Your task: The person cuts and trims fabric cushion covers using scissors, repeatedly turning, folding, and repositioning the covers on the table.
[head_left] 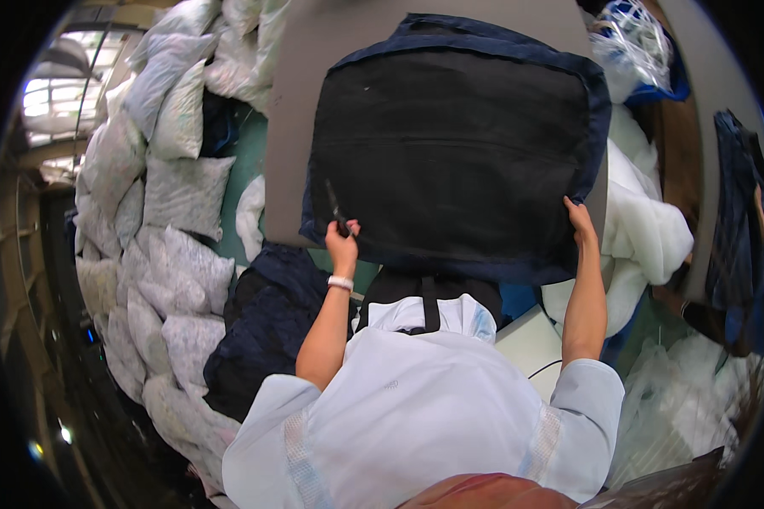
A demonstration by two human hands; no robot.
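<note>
A large black fabric piece with dark navy edges [450, 127] lies spread over the grey table [293, 119] in front of me. It looks like a cushion cover, with a seam running across its middle. At its near left corner my left hand [342, 246] is closed around dark scissors [334, 208], their tip pointing away over the black cloth. The near right edge of the cover is pinched in my right hand [579, 219]. Part of the cover's near edge hangs over the table's front, close to my body.
Stuffed white pillows [187, 195] are piled high on the left. Dark navy cloth [267, 327] is heaped beside my left arm. White wadding [649, 233] lies right of the table, with clear plastic [688, 399] below it. A bundle of plastic strips [637, 42] sits at the far right.
</note>
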